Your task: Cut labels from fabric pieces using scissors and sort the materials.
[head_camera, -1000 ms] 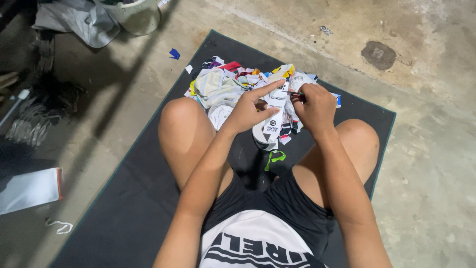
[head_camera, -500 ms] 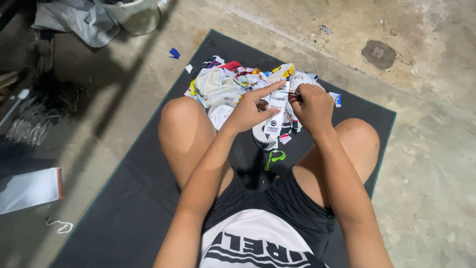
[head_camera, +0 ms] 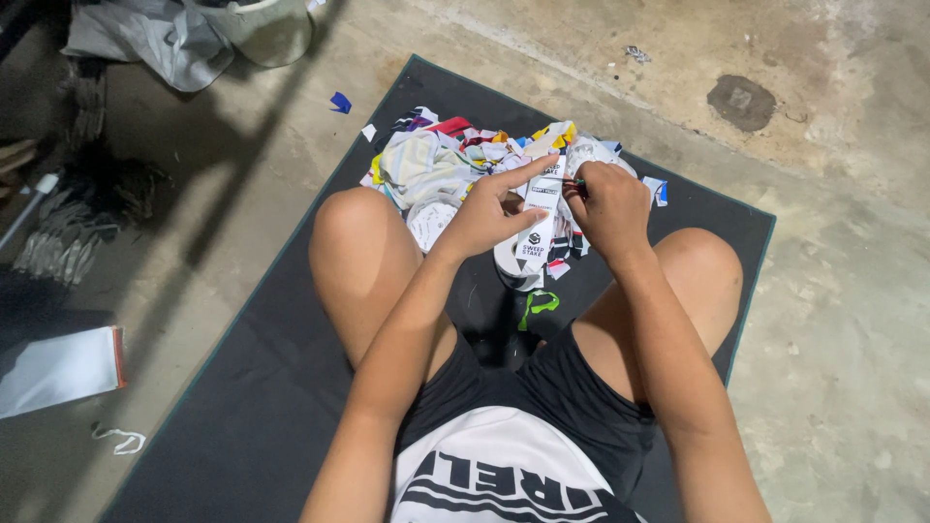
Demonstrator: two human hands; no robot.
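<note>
While you sit on the dark mat (head_camera: 242, 426) over stained concrete floor (head_camera: 852, 320), your left hand (head_camera: 489, 213) pinches a white printed strip (head_camera: 538, 228) above the scrap pile (head_camera: 436, 165); your right hand (head_camera: 610, 203) is fisted around a thin tool touching it.

Illumination is moderate and even, coming from above. The concrete floor (head_camera: 601, 58) along the upper edge is brightest. The left edge lies in deep shadow. The dark mat (head_camera: 242, 387) shows no glare. Focus is sharp at center, with slight wide-angle stretching toward the corners.
</note>
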